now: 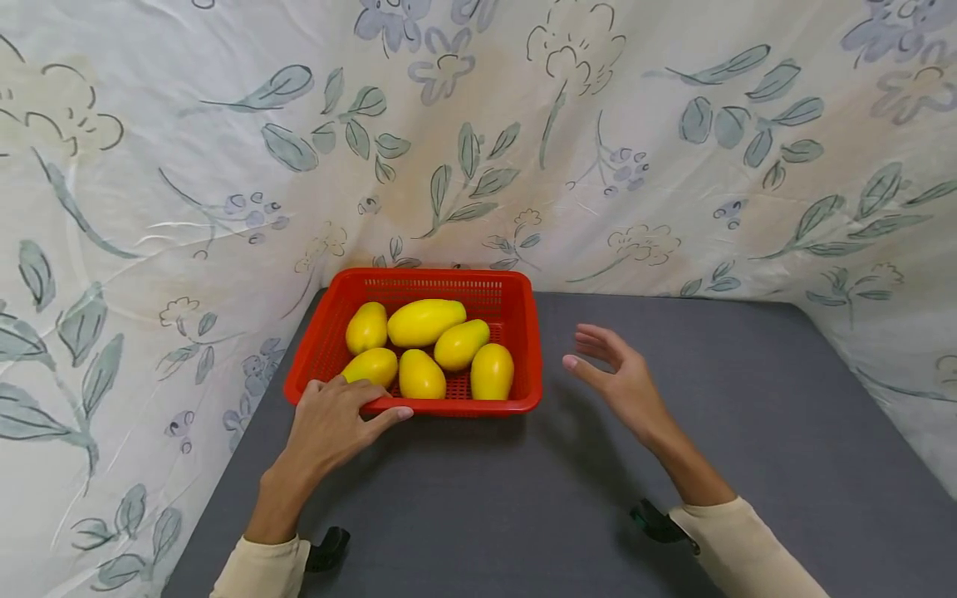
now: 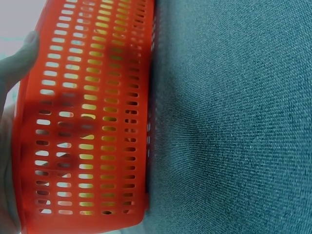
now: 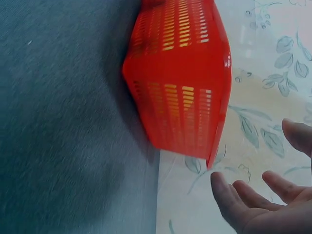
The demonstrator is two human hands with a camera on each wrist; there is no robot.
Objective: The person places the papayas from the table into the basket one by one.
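Red basket: left hand grips rim; right hand spread, apart.

Basket stands on the table at its far left corner, against the cloth backdrop. Six mangoes lie inside it. Left hand rests on the basket's near left rim. Right hand hovers just right of the basket, apart from it.

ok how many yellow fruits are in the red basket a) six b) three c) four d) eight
a, six: the head view shows six yellow fruits lying inside the red basket, while the left hand holds its near rim and the right hand hovers open beside it.
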